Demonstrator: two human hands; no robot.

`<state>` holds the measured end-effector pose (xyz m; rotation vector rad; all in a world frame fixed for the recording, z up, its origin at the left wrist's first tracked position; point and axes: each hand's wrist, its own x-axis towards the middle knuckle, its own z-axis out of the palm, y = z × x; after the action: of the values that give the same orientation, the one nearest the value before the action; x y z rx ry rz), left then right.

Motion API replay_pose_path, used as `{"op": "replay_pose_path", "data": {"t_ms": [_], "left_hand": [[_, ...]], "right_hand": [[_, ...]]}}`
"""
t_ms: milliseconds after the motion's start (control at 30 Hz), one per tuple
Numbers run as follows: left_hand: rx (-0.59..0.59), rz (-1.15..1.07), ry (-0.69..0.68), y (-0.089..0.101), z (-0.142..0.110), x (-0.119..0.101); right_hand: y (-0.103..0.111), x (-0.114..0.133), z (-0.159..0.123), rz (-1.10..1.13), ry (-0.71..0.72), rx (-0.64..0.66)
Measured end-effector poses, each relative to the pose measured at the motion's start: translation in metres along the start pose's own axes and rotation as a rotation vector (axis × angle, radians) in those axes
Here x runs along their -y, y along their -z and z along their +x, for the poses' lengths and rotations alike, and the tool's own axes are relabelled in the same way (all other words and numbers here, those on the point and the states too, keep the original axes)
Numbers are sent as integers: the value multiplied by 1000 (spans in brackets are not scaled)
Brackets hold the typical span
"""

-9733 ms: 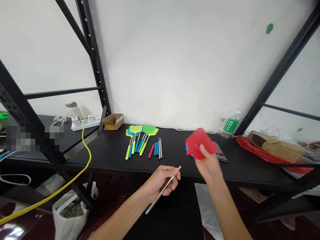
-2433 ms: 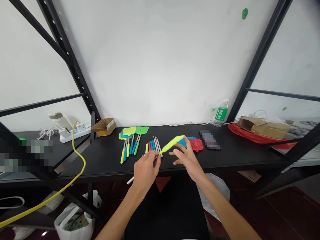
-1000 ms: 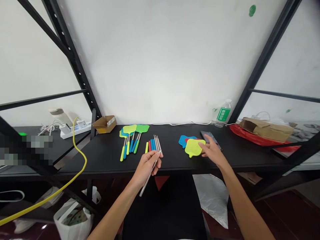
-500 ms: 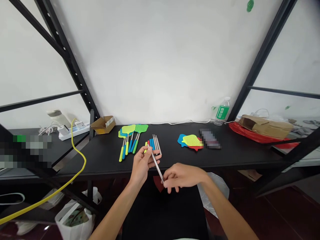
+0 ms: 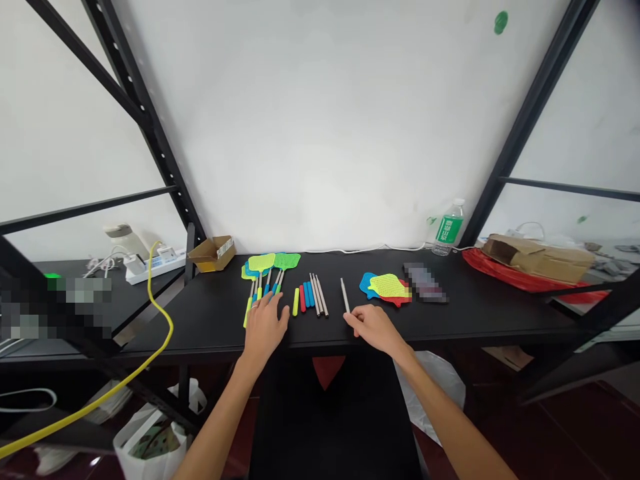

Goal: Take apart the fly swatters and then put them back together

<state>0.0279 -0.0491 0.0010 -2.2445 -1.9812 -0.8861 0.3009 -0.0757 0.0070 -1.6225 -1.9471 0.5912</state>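
Left hand [image 5: 264, 325] lies open on the black surface [image 5: 450, 313], fingertips at the assembled fly swatters [image 5: 265, 277]. Right hand [image 5: 376, 328], grip loose and empty, touches a thin loose metal rod [image 5: 345, 295] near the front edge; a nudge could roll it off. White wall, black shelving.
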Motion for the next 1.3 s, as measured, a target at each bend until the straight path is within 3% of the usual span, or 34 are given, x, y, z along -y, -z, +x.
{"op": "replay_pose_path", "data": {"t_ms": [100,233,400,767,1133,1300], "left_hand": [[36,196,3,-9,0,11],[-23,274,-44,-12,-3,10],[-98,329,-42,-11,-2,9],[-118,353,-2,-14,1,14],[-95,396,-16,-9,-1,10],[-98,331,-7,-4,0,6]], "right_hand": [[-10,3,2,-123,-61,-87],[-17,4,2,-180,-88,-154],[-12,5,-2,-85,9,-95],[-20,12,-7,-107,251,-53],[-21,6,-4,-35,232,-45],[-20,6,-7,-41,298,-21]]}}
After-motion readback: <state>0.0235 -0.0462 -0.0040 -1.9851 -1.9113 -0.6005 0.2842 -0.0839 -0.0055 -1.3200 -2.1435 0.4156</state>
